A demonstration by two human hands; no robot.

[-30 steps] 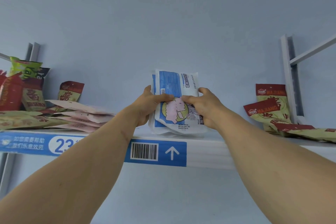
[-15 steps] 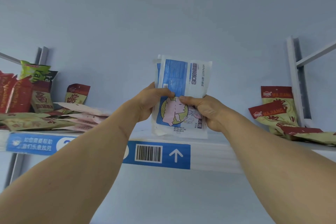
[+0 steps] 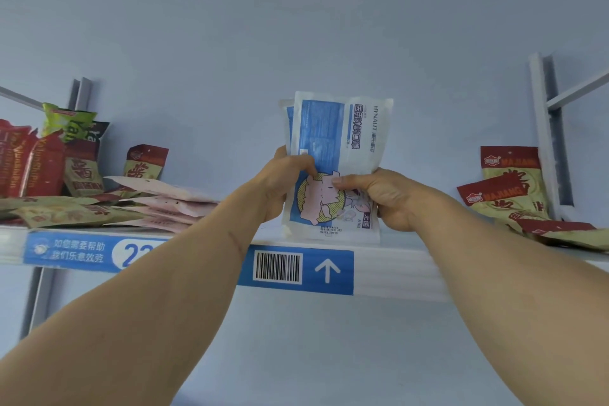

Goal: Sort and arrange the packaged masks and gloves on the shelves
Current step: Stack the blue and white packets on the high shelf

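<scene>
Two bare forearms reach up from the bottom corners toward the middle of a white shelf (image 3: 405,270), whose front edge carries a blue label strip (image 3: 296,270) with a barcode and an upward arrow. Just above that edge, the left hand (image 3: 280,184) grips the left side of a stack of mask packets (image 3: 339,155), thumb curled over the front, while the right hand (image 3: 385,198) grips the right side, thumb laid across the cartoon print and fingers wrapped behind. The packets stand upright, blue and white with printed text turned sideways, their bottom edges at the shelf surface; whether they touch it I cannot tell. At least two packets sit in the stack, one peeking out behind the other at the left. To the left, flat pink packets (image 3: 171,204) lie piled on the shelf, with red and green snack bags (image 3: 49,161) behind and beside them. At the right, more red and tan snack bags (image 3: 507,188) lean beside a white upright post (image 3: 543,128). A pale blue wall (image 3: 296,26) lies beyond.
</scene>
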